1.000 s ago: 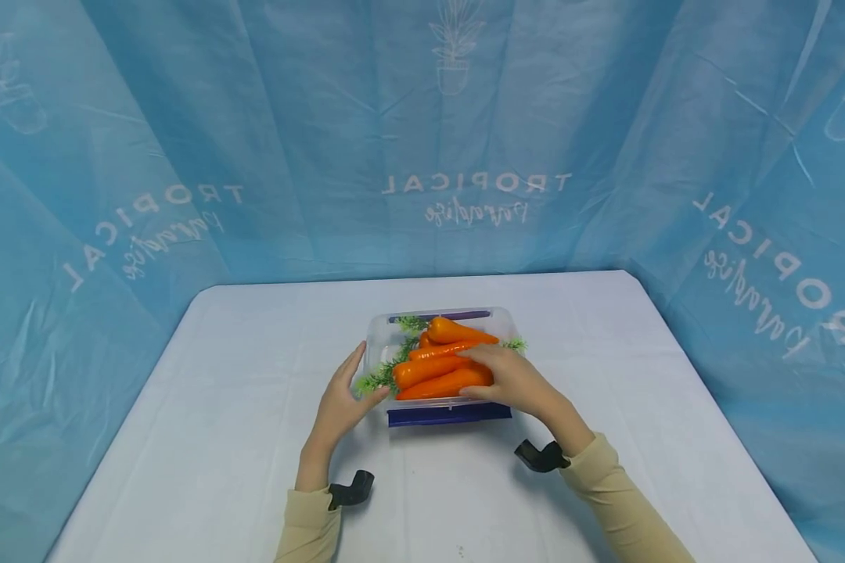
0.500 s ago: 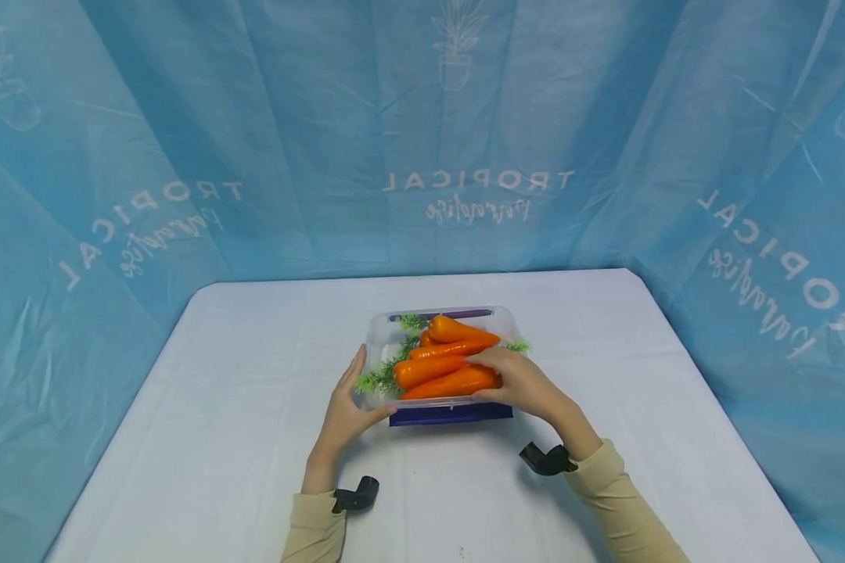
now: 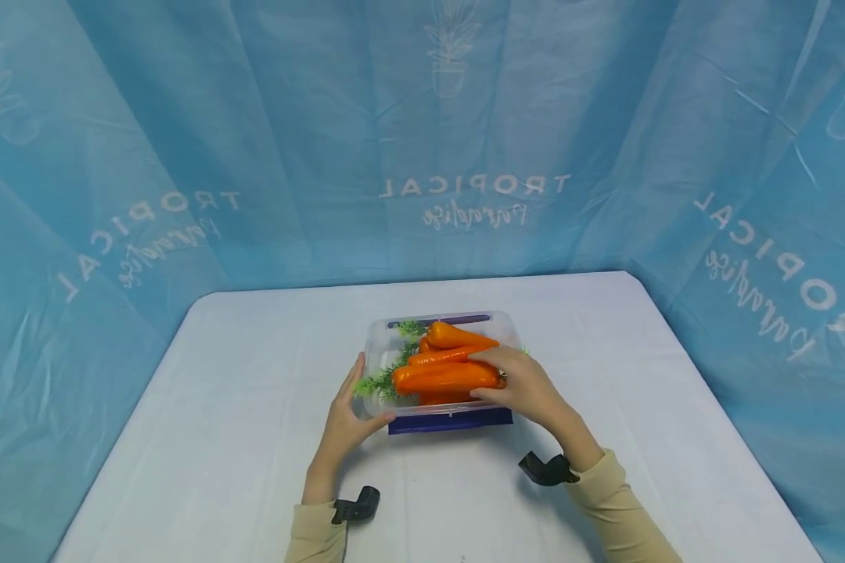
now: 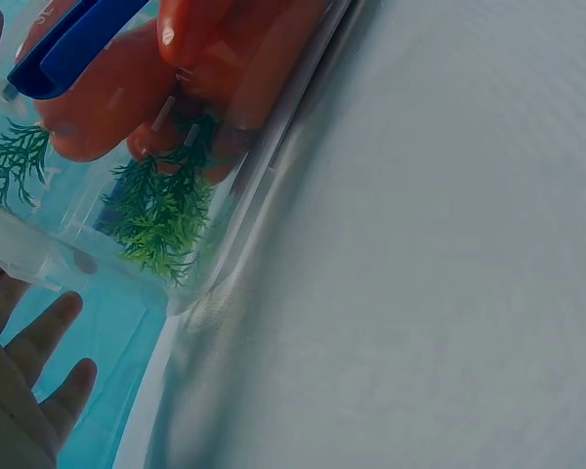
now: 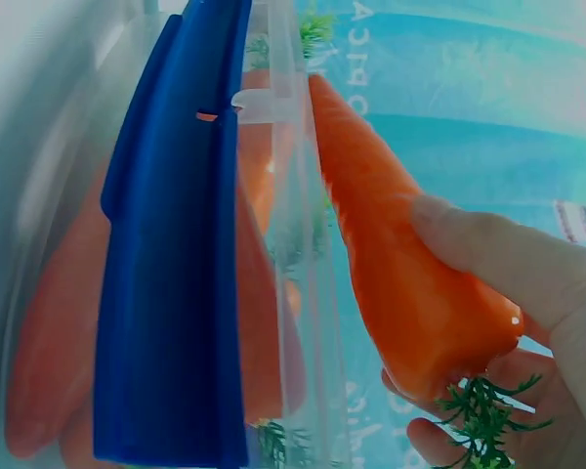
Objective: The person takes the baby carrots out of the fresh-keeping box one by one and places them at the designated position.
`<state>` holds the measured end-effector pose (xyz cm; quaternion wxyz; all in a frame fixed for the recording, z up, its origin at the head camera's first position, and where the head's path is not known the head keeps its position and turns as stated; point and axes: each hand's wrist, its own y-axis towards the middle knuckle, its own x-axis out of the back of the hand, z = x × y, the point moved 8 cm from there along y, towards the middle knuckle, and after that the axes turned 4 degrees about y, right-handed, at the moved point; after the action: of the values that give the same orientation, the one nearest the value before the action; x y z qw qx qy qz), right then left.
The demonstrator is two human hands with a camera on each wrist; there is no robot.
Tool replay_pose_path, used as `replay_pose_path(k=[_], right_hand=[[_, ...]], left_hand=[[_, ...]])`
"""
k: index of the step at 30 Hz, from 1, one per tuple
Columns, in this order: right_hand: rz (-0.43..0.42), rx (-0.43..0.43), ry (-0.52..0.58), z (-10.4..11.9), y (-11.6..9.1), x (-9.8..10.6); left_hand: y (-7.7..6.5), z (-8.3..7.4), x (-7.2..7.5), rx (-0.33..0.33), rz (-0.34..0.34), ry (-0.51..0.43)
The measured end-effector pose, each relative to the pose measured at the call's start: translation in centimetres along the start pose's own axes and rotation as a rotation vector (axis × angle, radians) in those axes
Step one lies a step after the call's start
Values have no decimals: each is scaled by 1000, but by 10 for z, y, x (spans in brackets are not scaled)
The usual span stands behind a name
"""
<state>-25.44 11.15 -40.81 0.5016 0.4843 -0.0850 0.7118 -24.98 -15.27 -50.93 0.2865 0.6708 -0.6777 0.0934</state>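
Note:
A clear plastic container point(image 3: 386, 341) with blue clip flaps point(image 3: 451, 422) stands mid-table, filled with several orange carrots point(image 3: 454, 336) with green leafy tops point(image 3: 380, 383). My right hand point(image 3: 524, 383) grips one carrot point(image 5: 400, 274) between thumb and fingers at its thick leafy end. In the right wrist view that carrot is raised above the container's rim, tip pointing away. At the container's left front corner is my left hand point(image 3: 345, 422), thumb spread from straight fingers. Its fingers point(image 4: 44, 332) lie by the container wall; whether they press on it is unclear.
White cloth covers the table point(image 3: 253, 438). A blue printed curtain point(image 3: 465, 234) hangs behind it and on both sides. Black wrist cameras point(image 3: 357, 506) are strapped over the beige sleeves.
My right hand has gripped the front carrot and lifted it, turning its leafy end up toward the hand. The left hand has shifted slightly, staying by the container's corner.

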Motion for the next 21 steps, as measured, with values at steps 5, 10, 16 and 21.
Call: replay_pose_path(k=[5,10,16,21], right_hand=[[-69,-20,-16,-1,-3,13],[-125,-68,-32,-8,-5,26],[-207,-130,-28,-18,-6,41],[-324,-173,-79,-29,-9,52]], left_hand=[[-1,2,-2,-2,3,0],[0,1,-3,-26,2,-1],[0,2,-3,-24,-5,2],[1,3,-3,-10,0,-15]])
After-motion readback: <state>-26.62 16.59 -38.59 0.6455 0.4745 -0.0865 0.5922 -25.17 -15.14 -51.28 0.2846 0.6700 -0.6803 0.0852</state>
